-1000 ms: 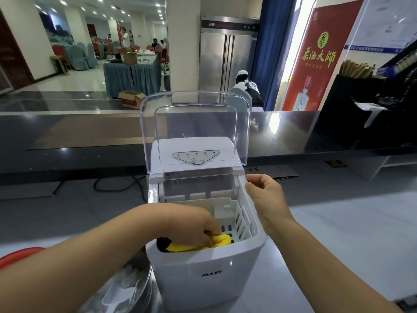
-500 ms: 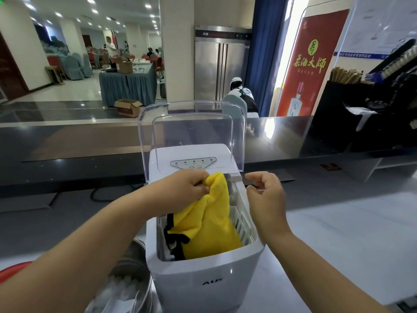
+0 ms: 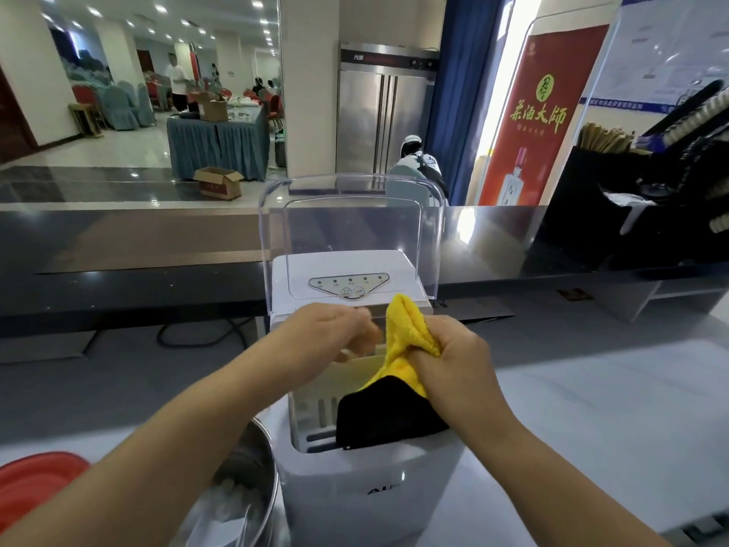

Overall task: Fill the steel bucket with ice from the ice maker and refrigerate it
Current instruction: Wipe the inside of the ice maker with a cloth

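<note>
Pale grey counter [image 3: 591, 408] fills the lower frame. White ice maker [image 3: 371, 507] sits on it at bottom centre, steel bucket [image 3: 252, 479] just beside it on the left, some red plastic thing [image 3: 35, 479] at the lower-left edge.

The right hand [image 3: 453, 361] grips a yellow cloth [image 3: 406, 329] over the open ice maker [image 3: 355, 499].

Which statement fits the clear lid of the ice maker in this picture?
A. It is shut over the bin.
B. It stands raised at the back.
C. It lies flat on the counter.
B: the clear lid stands upright behind the open bin of the ice maker, with a yellow cloth held over the bin.
</note>
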The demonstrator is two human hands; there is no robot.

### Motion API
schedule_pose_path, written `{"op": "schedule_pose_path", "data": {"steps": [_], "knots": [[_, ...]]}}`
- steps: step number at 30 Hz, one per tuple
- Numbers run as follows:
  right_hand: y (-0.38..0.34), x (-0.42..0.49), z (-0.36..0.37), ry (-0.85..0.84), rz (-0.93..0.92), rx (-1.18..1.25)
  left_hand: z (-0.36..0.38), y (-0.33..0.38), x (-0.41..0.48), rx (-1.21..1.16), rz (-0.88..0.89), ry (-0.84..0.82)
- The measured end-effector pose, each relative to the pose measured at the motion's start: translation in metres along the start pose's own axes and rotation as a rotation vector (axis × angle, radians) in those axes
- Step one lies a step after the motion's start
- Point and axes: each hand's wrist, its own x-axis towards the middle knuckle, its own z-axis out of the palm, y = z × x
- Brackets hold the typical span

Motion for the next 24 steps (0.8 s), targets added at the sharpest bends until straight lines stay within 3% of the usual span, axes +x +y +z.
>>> {"op": "schedule_pose_path", "data": {"steps": [2, 4, 6, 12, 19, 24], "knots": [[0.0, 0.006, -0.005, 0.008, -0.038, -0.181, -0.011, -0.018, -0.008, 0.448, 0.105, -0.03], [-0.001, 0.011, -0.002, -0.02, -0.087, -0.473, -0.014, -0.038, -0.017, 0.842, 0.211, -0.162], [-0.006, 0.013, 0.004, -0.054, -0.124, -0.669, -0.014, -0.053, -0.022, 1.009, 0.368, -0.238], [-0.015, 0.011, 0.046, -0.276, -0.145, -0.586, -0.027, -0.073, -0.038, 1.109, 0.665, -0.15], [-0.009, 0.012, 0.076, -0.744, -0.374, -0.614, -0.03, -0.078, -0.048, 0.972, 0.642, -0.214], [0.002, 0.01, 0.076, -0.844, -0.43, -0.726, -0.029, -0.084, -0.045, 0.924, 0.665, -0.174]]}}
